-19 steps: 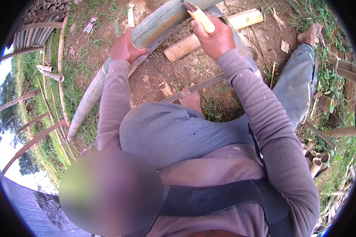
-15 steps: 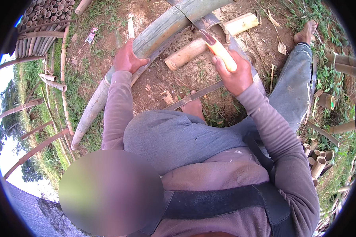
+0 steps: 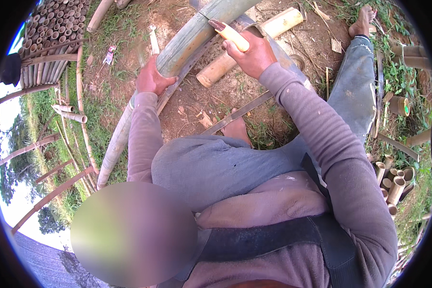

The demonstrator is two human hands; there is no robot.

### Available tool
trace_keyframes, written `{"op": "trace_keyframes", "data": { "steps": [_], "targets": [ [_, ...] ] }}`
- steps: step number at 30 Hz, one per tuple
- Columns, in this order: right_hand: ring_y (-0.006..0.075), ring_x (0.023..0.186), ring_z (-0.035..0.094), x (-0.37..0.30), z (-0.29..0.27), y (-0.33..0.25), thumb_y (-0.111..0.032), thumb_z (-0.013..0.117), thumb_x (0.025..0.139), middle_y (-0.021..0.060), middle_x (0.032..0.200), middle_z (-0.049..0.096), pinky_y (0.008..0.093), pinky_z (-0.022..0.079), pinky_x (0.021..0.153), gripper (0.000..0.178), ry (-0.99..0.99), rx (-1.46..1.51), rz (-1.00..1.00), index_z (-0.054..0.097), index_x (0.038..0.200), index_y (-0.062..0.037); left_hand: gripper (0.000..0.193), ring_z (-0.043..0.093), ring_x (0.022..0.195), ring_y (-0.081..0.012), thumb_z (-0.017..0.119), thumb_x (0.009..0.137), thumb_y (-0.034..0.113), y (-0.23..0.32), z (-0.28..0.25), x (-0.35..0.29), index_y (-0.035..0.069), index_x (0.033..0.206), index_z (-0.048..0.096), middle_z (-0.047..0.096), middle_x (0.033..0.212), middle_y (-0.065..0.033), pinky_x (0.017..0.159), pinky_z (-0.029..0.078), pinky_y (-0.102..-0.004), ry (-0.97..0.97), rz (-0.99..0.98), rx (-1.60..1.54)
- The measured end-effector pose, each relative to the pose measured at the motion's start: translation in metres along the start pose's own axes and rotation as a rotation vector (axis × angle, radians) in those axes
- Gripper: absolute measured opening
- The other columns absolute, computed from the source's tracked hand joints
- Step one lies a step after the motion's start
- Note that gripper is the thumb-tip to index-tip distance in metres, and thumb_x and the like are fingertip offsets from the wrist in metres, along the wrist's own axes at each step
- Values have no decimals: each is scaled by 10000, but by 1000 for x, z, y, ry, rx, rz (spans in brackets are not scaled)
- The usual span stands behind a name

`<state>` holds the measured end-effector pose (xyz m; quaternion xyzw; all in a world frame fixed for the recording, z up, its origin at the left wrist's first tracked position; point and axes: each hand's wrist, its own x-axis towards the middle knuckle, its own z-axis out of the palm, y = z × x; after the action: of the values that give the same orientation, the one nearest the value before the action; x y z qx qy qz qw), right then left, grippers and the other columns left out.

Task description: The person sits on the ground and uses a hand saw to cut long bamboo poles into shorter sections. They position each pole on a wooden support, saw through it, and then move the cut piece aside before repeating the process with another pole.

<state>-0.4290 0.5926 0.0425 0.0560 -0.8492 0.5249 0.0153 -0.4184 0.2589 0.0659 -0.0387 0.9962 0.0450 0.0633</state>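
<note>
A thick green-grey bamboo pole [image 3: 185, 45] slants across the upper middle, its lower part running down to the left. My left hand [image 3: 154, 79] presses on the pole from above, fingers wrapped over it and thumb along its near side. In my right hand [image 3: 255, 56] is a handsaw [image 3: 233, 37], gripped by its pale wooden handle. Its dark, thin blade lies across the upper part of the pole; most of the blade is hidden behind or within the bamboo. Below the right hand, a short pale bamboo length [image 3: 216, 72] rests on the ground.
A flat strip [image 3: 242, 113] lies near my bare foot [image 3: 236, 130]. My other leg [image 3: 353, 86] stretches out to the right. Short bamboo pieces [image 3: 396, 189] are bunched at the right; a large stack of bamboo [image 3: 57, 29] and a bamboo fence [image 3: 80, 96] stand at the left.
My right hand has pushed the saw forward and to the left, bringing the handle close to the pole. My left hand keeps its hold on the pole.
</note>
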Motion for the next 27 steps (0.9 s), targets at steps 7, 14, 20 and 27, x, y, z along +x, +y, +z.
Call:
{"op": "trace_keyframes", "data": {
  "steps": [7, 14, 20, 27],
  "targets": [
    [341, 696, 735, -28, -12, 14, -366, 785, 972, 146, 753, 710, 436, 576, 654, 347, 46, 78, -82, 692, 1029, -37, 1029, 707, 1182, -410, 980, 608, 393, 12, 12, -15, 100, 1494, 546, 715, 1311, -201, 1026, 567, -490, 94, 56, -100],
    [361, 695, 738, 11, -10, -45, -483, 764, 951, 153, 728, 724, 468, 575, 644, 439, 119, 63, -96, 716, 887, -51, 1075, 700, 1204, -384, 991, 619, 311, -5, -11, 9, 103, 1552, 499, 695, 1355, -196, 1056, 553, -472, -155, 88, -259],
    [355, 650, 714, -8, -4, -13, -405, 799, 951, 147, 696, 699, 462, 557, 615, 360, 153, 37, -113, 702, 912, -60, 1090, 696, 1192, -379, 982, 674, 380, 52, 21, 12, 126, 1587, 444, 674, 1351, -169, 1029, 565, -484, 313, 194, 97],
    [207, 706, 737, -135, -112, -30, -50, 796, 946, 117, 867, 740, 338, 561, 647, 213, -24, 50, -63, 721, 1132, 24, 1089, 692, 1227, -361, 970, 678, 484, 33, 17, 25, 113, 1570, 467, 682, 1387, -164, 1038, 571, -465, 171, 119, -6]
  ]
}}
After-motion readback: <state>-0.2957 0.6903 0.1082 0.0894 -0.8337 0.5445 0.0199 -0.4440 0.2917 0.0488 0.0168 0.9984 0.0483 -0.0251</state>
